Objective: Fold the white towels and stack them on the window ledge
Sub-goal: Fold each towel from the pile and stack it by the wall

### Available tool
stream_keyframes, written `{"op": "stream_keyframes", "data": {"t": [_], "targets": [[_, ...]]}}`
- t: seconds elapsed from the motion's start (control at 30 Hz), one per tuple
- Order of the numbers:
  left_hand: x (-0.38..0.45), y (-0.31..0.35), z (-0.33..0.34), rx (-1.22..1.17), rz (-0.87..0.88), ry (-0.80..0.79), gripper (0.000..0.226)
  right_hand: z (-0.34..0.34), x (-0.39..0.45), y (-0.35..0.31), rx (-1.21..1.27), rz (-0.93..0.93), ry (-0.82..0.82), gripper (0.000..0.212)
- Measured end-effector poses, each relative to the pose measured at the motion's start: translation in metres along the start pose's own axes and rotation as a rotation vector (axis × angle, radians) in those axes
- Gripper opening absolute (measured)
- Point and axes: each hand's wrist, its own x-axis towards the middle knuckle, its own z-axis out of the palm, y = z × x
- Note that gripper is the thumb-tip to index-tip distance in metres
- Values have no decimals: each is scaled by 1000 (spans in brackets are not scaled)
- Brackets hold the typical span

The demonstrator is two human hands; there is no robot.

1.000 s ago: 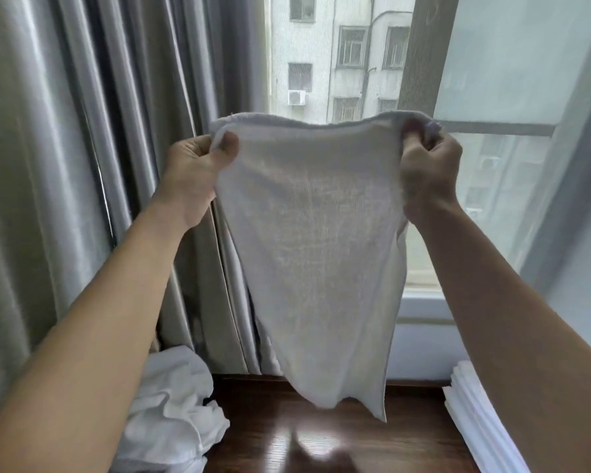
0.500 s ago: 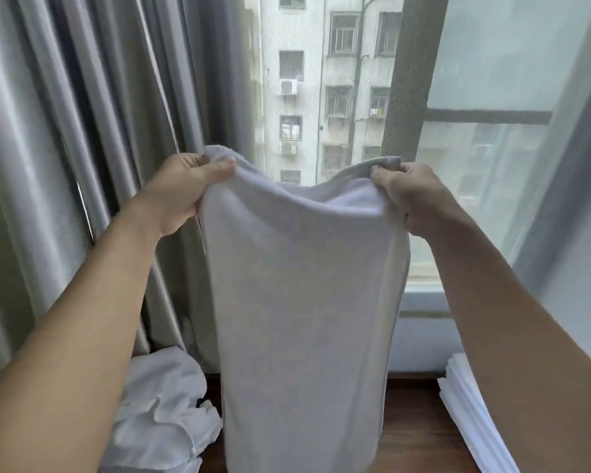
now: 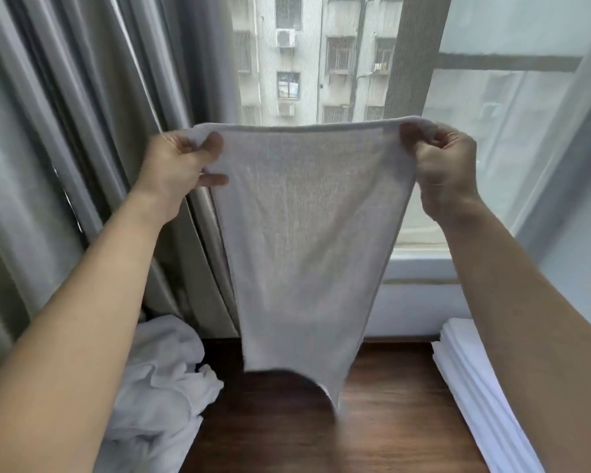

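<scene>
White towel (image 3: pixel 304 233): we hold it up in the air in front of the window, spread by its top edge; it hangs down long and narrows toward the bottom, above the wooden ledge (image 3: pixel 389 421).
Left hand (image 3: pixel 178 165): its grip is closed on the top left corner of the towel, thumb in front of the cloth, other fingers curled behind.
Right hand (image 3: pixel 440 165): its grip pinches the top right corner, fingers curled around the hem.
Unfolded pile (image 3: pixel 157 387): crumpled white towels lie on the left part of the ledge, beside the grey curtain (image 3: pixel 65 148).
Folded stack (image 3: pixel 471 387): flat white towels lie one on another at the right side of the ledge, partly hidden by our right arm.
Dark shape (image 3: pixel 287 397): a blurred round thing at the lower end of the towel; we cannot tell what it is.
Step in hand: we judge that we are opening and straightening one towel, before the first fold.
Next move: it probably calls for bringing the two corners together, or lowering the towel onto the free wood between pile and stack, keeping the edges matched.
</scene>
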Motion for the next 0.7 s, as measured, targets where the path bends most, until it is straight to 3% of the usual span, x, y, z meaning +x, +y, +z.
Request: {"op": "stream_keyframes", "data": {"t": [0.13,0.2,0.53,0.7], "targets": [[-15,11,-4,-44,125,35,11,-12,6,-9,131,15,13,33],[-30,13,-7,-49,122,10,14,-22,1,-12,119,38,-40,31],[-151,-31,-19,31,-72,-3,20,-82,-104,5,-90,273,-353,26],[-227,-67,-32,23,-232,-81,21,-108,-182,21,-137,421,-401,30]]}}
